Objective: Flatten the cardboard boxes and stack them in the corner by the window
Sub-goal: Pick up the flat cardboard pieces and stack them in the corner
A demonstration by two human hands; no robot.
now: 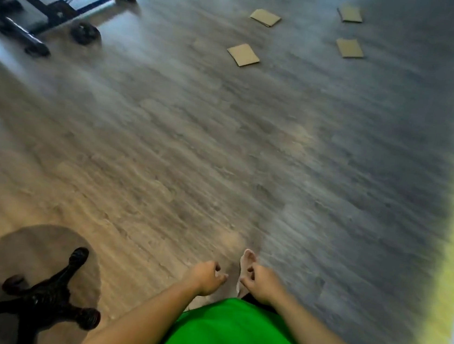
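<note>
Head view looks down on a person in a green shirt (232, 339) standing on a grey wood-pattern floor (195, 145), and the picture is blurred. Both bare forearms reach forward in front of the body. The left hand (204, 276) has its fingers curled in loosely and it holds nothing. The right hand (259, 284) is the same, fingers loosely curled and nothing inside; the two hands are near each other but apart. Just beyond them one foot (246, 261) in a light sock shows on the floor. At the lower left stands the black star base of a chair (47, 298) with castors, on a round brownish shadow or mat, I cannot tell which. Far ahead, well apart from the hands, four flat pieces of cardboard lie on the floor, each separate: the nearest piece (243, 55), a second piece (265, 17) behind it, a third piece (349, 48) to the right, and the farthest piece (350, 14). At the upper left is a black wheeled metal frame (55, 5).
</note>
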